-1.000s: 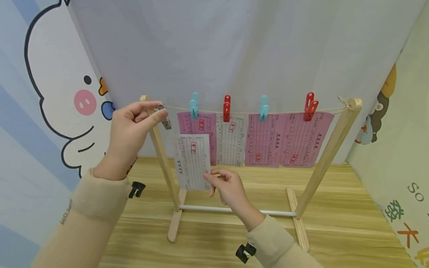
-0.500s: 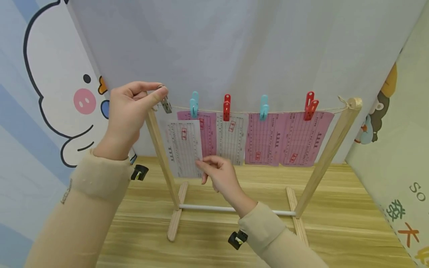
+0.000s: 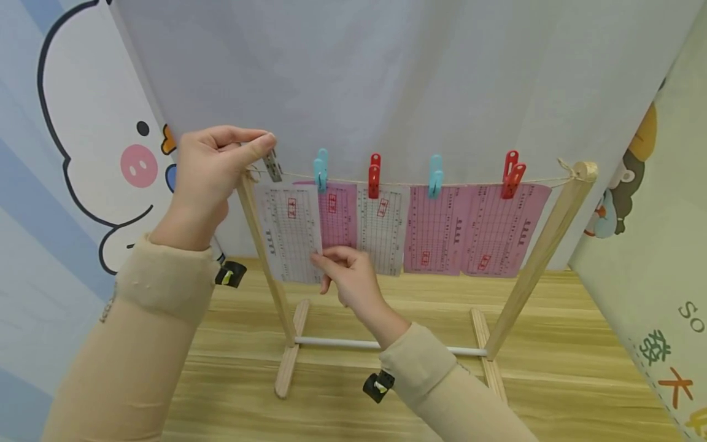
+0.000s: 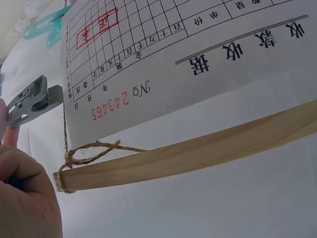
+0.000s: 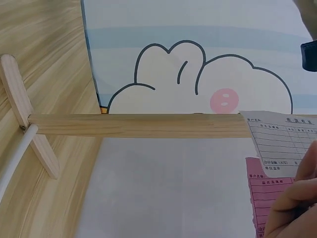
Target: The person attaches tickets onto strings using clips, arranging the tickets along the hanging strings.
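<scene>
My left hand pinches a grey clothespin between thumb and fingers, above the left end of the twine. In the left wrist view the clothespin points at the twine and the paper's edge; I cannot tell if it touches them. My right hand pinches the right edge of a white receipt with a red stamp. Its upper edge lies near the twine, and it overlaps the pink receipt behind. In the right wrist view the receipt is partly cut off.
Turquoise clothespins and red clothespins hold pink and white receipts along the twine. The twine is tied between a left wooden post and a right post. A white rod joins the feet on the wood-grain surface.
My right hand has carried the white receipt up and left, to the twine. My left hand has risen with the clothespin, from beside the twine to above it.
</scene>
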Tool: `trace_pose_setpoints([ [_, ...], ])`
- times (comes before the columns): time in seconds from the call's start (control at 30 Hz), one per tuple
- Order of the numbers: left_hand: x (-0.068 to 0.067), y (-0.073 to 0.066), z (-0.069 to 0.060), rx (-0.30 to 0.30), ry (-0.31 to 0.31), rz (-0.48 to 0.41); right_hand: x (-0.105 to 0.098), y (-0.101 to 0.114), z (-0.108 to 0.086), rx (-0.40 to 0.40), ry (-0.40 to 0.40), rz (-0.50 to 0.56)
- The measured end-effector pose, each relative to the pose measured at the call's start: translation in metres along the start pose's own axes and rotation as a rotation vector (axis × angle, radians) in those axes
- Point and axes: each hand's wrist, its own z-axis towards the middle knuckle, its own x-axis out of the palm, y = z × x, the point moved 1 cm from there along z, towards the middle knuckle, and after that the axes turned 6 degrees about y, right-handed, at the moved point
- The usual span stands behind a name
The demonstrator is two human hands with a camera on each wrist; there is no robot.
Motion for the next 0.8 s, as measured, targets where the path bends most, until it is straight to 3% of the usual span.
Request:
trace_pose_setpoints([
  [0.2, -0.0038, -0.0029, 0.0012, -0.004, 0.014, -0.11, 0.0014, 0.002, 0.0039, -0.027, -0.009, -0.024],
  [0.33, -0.0022, -0.0027, 0.0042, -0.005, 0.017, -0.023, 0.0014, 0.0019, 0.0054, -0.031, -0.017, -0.032],
  [0.43, -0.0002, -0.0021, 0.0057, -0.039, 0.022, 0.051, 0.0019, 0.0019, 0.0062, -0.021, -0.017, -0.035],
  [0.57, 0.0016, -0.0012, 0.0063, -0.092, 0.039, 0.07, 0.0035, 0.0023, 0.0073, -0.011, -0.018, -0.035],
  [0.8, 0.0044, 0.0032, 0.0072, -0.114, 0.069, 0.075, 0.0062, 0.0016, 0.0084, 0.001, -0.028, -0.028],
])
